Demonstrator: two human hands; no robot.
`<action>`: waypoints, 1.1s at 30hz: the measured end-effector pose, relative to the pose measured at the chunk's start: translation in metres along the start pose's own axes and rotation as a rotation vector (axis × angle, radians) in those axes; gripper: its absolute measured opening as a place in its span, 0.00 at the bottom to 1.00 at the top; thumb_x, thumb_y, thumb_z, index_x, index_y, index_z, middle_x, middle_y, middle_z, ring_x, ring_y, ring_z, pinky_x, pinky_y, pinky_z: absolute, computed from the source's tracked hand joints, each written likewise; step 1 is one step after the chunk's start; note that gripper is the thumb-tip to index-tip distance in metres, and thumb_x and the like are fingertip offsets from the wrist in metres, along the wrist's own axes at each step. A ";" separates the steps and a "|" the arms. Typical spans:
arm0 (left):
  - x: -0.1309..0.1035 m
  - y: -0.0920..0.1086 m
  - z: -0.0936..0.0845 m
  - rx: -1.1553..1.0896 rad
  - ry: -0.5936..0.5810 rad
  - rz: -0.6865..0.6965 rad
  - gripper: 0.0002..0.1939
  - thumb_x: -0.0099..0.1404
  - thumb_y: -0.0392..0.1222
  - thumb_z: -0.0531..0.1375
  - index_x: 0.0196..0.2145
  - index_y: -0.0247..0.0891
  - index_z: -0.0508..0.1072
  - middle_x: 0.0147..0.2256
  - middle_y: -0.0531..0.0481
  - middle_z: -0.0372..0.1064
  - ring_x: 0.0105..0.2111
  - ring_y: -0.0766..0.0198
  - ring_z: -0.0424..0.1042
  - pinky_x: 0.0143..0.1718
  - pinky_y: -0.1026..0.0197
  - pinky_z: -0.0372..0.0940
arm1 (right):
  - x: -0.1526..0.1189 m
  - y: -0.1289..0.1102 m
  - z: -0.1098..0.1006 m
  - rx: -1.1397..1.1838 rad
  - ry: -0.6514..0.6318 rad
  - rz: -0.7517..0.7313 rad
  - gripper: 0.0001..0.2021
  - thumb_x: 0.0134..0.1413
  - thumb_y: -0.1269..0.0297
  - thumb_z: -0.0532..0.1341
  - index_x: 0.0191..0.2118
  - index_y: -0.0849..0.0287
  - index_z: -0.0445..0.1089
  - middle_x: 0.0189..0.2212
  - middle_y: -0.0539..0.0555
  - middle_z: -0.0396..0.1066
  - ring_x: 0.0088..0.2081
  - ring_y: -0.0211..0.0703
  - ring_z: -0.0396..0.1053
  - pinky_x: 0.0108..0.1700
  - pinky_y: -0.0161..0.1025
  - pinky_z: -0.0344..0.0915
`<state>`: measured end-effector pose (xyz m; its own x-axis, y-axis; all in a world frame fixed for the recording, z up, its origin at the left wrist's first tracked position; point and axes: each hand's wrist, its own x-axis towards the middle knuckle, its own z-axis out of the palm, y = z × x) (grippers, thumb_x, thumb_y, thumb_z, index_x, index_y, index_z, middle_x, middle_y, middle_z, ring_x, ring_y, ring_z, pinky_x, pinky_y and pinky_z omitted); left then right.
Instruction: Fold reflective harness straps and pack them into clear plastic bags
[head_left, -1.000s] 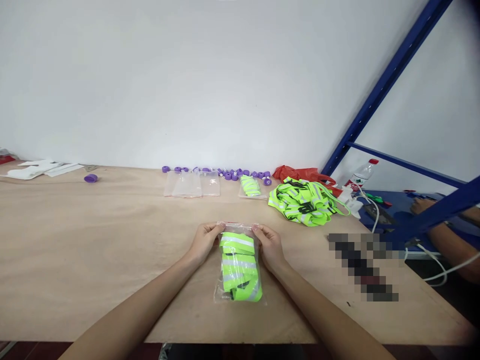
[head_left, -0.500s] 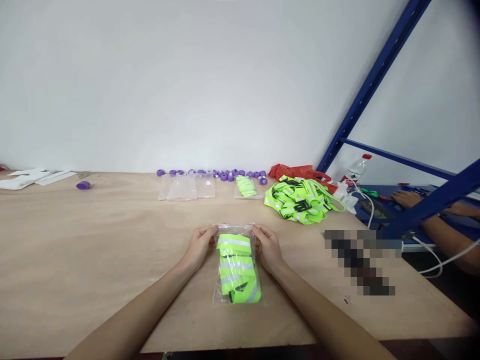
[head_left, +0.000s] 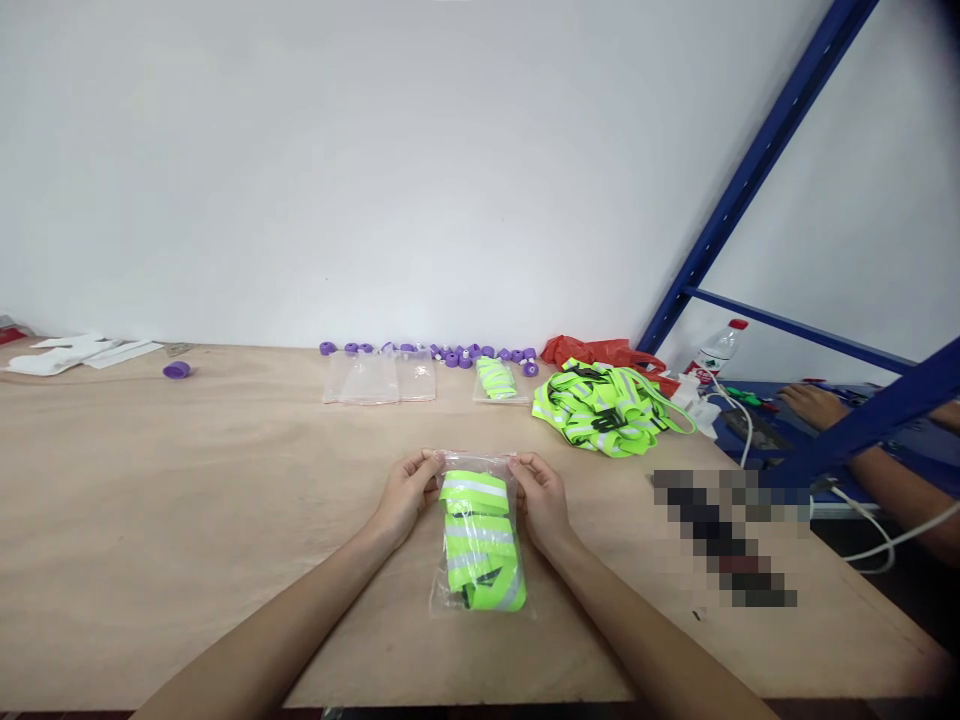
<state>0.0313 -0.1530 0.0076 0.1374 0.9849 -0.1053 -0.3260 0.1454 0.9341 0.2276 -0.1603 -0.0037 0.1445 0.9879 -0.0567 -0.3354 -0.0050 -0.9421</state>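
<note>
A clear plastic bag (head_left: 480, 540) lies on the wooden table (head_left: 187, 520) right in front of me, with folded neon-yellow reflective straps inside. My left hand (head_left: 409, 492) pinches the bag's top left corner. On the opposite corner, my right hand (head_left: 541, 500) pinches the top edge in the same way. The bag's lower end rests flat on the table.
Empty clear bags (head_left: 379, 378), a row of purple caps (head_left: 450, 354) and one filled bag (head_left: 496, 378) sit at the back. A heap of neon straps (head_left: 604, 408) and a red bag (head_left: 596, 350) lie right. Another person's hand (head_left: 814, 405) works beyond a blue rack (head_left: 862, 425).
My hands and the bag stay in place at the bag's top edge. Only the view shifts slightly, and the other person's hand at the right moves a little.
</note>
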 end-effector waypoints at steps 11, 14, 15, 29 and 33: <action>-0.003 0.002 0.000 0.092 0.007 0.079 0.22 0.56 0.58 0.67 0.25 0.38 0.66 0.24 0.55 0.66 0.25 0.66 0.65 0.28 0.65 0.61 | 0.000 -0.004 0.002 -0.060 -0.097 -0.037 0.16 0.45 0.50 0.72 0.26 0.58 0.72 0.24 0.48 0.71 0.27 0.38 0.65 0.29 0.34 0.63; -0.003 0.002 0.000 0.139 -0.011 0.093 0.21 0.59 0.58 0.65 0.26 0.37 0.68 0.23 0.55 0.64 0.23 0.67 0.62 0.25 0.66 0.57 | -0.001 -0.006 0.003 -0.084 -0.108 -0.058 0.17 0.44 0.50 0.72 0.24 0.58 0.72 0.23 0.48 0.70 0.26 0.38 0.63 0.29 0.34 0.61; -0.002 0.002 0.000 0.155 -0.015 0.098 0.21 0.59 0.57 0.66 0.26 0.37 0.68 0.22 0.56 0.63 0.22 0.68 0.61 0.24 0.66 0.55 | -0.002 -0.006 0.003 -0.092 -0.115 -0.059 0.17 0.44 0.50 0.72 0.25 0.58 0.72 0.23 0.48 0.70 0.26 0.38 0.63 0.29 0.34 0.61; -0.004 0.001 0.004 0.227 -0.074 0.078 0.21 0.56 0.58 0.67 0.27 0.35 0.72 0.22 0.54 0.66 0.23 0.67 0.61 0.25 0.65 0.55 | -0.002 -0.008 0.003 -0.175 -0.204 -0.042 0.18 0.44 0.47 0.72 0.26 0.59 0.75 0.24 0.50 0.72 0.27 0.40 0.65 0.30 0.36 0.61; -0.004 0.002 0.006 0.222 -0.056 0.081 0.21 0.53 0.58 0.69 0.25 0.36 0.71 0.22 0.54 0.66 0.23 0.67 0.62 0.26 0.65 0.56 | -0.003 -0.012 0.005 -0.197 -0.236 -0.025 0.19 0.45 0.46 0.71 0.26 0.59 0.76 0.24 0.50 0.73 0.27 0.40 0.65 0.31 0.36 0.62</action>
<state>0.0358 -0.1576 0.0124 0.1732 0.9848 -0.0133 -0.1253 0.0354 0.9915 0.2267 -0.1624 0.0088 -0.0777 0.9967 0.0240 -0.1439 0.0126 -0.9895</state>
